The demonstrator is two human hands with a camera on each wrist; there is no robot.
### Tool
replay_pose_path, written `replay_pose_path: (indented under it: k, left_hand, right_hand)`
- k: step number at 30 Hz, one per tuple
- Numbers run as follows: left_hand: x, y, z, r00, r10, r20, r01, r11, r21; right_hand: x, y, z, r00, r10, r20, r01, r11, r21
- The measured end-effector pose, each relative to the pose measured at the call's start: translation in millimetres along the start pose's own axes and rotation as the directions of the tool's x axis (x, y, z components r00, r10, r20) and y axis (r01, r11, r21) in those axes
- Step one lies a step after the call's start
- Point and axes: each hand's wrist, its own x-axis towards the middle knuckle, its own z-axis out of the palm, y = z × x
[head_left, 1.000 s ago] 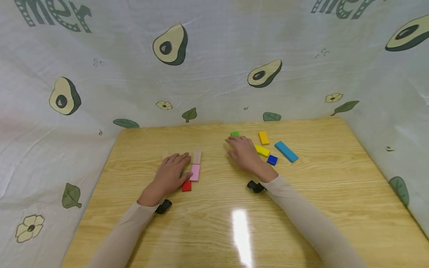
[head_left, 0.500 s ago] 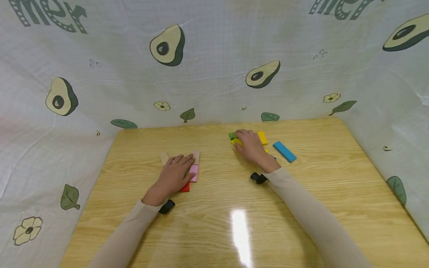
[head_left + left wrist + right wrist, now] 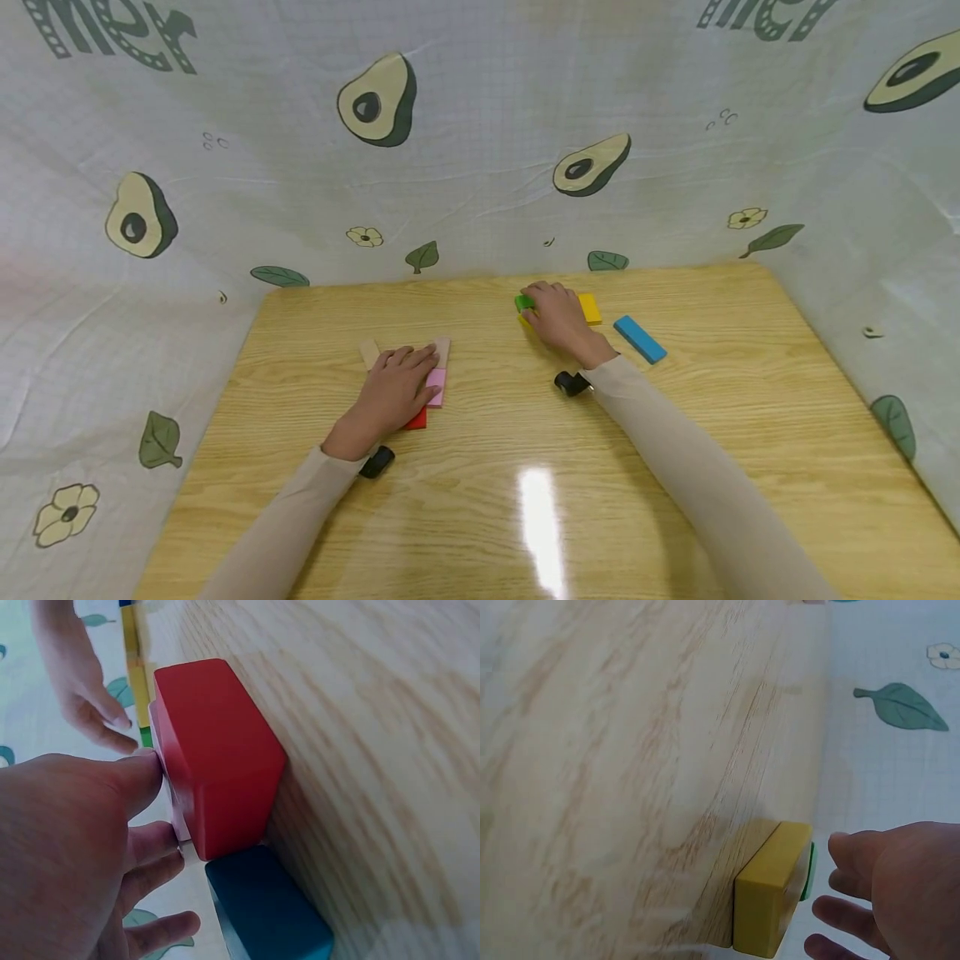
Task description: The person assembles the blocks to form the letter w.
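Note:
My left hand (image 3: 390, 392) lies over a small group of blocks, fingers extended. Beneath or beside it show a red block (image 3: 416, 418), a pink block (image 3: 435, 388) and two pale wooden blocks, one (image 3: 442, 350) beyond the pink and one (image 3: 368, 353) further left. In the left wrist view the thumb touches the row by the red block, and a dark teal block (image 3: 270, 907) adjoins it. My right hand (image 3: 558, 318) hovers over a yellow block (image 3: 769, 881) with a green block (image 3: 811, 874) behind it. Its fingers are loosely bent, close to these blocks.
An orange-yellow block (image 3: 589, 309) lies just right of the right hand, and a light blue block (image 3: 640, 339) further right. The wooden table (image 3: 465, 500) ends at a white cloth (image 3: 480, 225) printed with avocados, behind and at both sides.
My right hand has moved a little away from me and to the right; a yellow block's end now shows left of it. The left hand has shifted slightly right over its blocks.

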Motion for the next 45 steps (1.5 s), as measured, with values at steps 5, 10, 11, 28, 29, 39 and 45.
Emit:
replay_pose_path:
  k: [5,10,11,28,29,39,45]
  left_hand:
    - [0.2,0.4,-0.3,1.000,-0.004,-0.006,0.005,1.000,0.009]
    - [-0.4,1.2,-1.1,1.000,-0.002,-0.020,0.002,1.000,0.006]
    - [-0.5,1.2,-1.1,1.000,-0.003,-0.020,0.003,1.000,0.006]
    - [-1.8,1.7,0.6,1.000,-0.010,0.007,0.010,1.000,-0.024]
    - [-1.7,1.5,0.9,1.000,-0.012,0.011,0.013,1.000,-0.026]
    - [-1.8,2.1,2.1,1.000,-0.017,0.007,0.017,1.000,0.003]
    - [-2.5,2.1,1.4,1.000,-0.009,-0.015,0.009,1.000,0.004]
  right_hand:
    - [6.8,1,1,0.999,0.022,0.026,-0.022,1.000,-0.006]
    - [13.4,2,2,0.998,0.041,0.047,-0.041,0.999,-0.020]
    - [14.6,2,2,0.998,0.046,0.051,-0.045,0.999,-0.023]
    - [27.4,-1,6,0.997,0.069,0.041,-0.067,0.997,-0.038]
    - [28.2,-2,7,0.997,0.065,0.039,-0.063,0.997,-0.044]
    - [29.2,-16,17,0.998,-0.032,0.046,0.037,0.993,-0.115]
    - [23.7,-25,23,0.990,-0.138,0.009,0.138,0.977,-0.162]
